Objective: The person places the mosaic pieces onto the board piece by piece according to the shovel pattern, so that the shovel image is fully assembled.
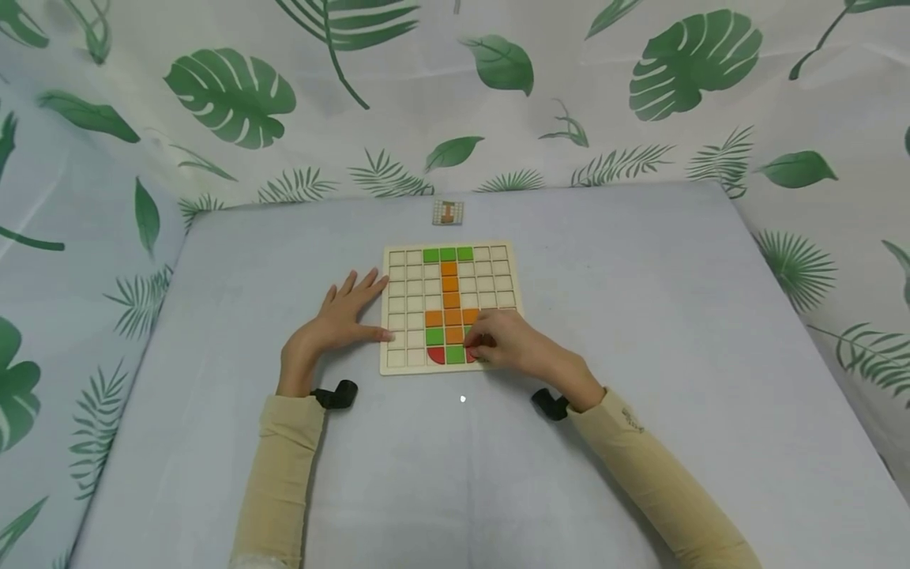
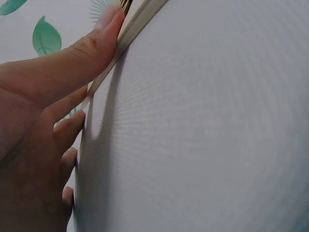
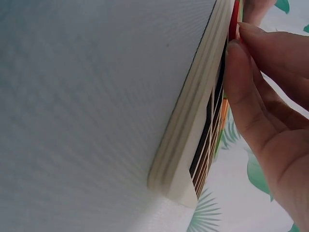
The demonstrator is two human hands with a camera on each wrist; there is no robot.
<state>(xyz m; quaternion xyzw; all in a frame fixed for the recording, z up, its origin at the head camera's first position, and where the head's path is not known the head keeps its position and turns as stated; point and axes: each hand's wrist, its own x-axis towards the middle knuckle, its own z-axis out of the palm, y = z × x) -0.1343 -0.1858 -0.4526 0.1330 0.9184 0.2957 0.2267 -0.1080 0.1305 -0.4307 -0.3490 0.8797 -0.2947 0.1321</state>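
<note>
A wooden grid board (image 1: 395, 370) lies flat on the table, with green, orange and red tiles set in its cells. My left hand (image 1: 340, 318) rests at the board's left edge with fingers spread, its thumb touching the rim. Over the lower right cells, my right hand (image 1: 508, 341) pinches a red tile (image 3: 233, 21) between thumb and finger at the bottom row. One red tile with a rounded corner (image 1: 436, 356) sits in that row, left of a green tile (image 1: 455, 355). My right hand hides some cells on that side.
Beyond the board lies a small card (image 1: 448, 212) printed with a grid pattern. A pale cloth covers the table (image 1: 640, 300). Leaf-printed fabric (image 1: 455, 95) hangs around the back and sides. Each wrist carries a black camera mount.
</note>
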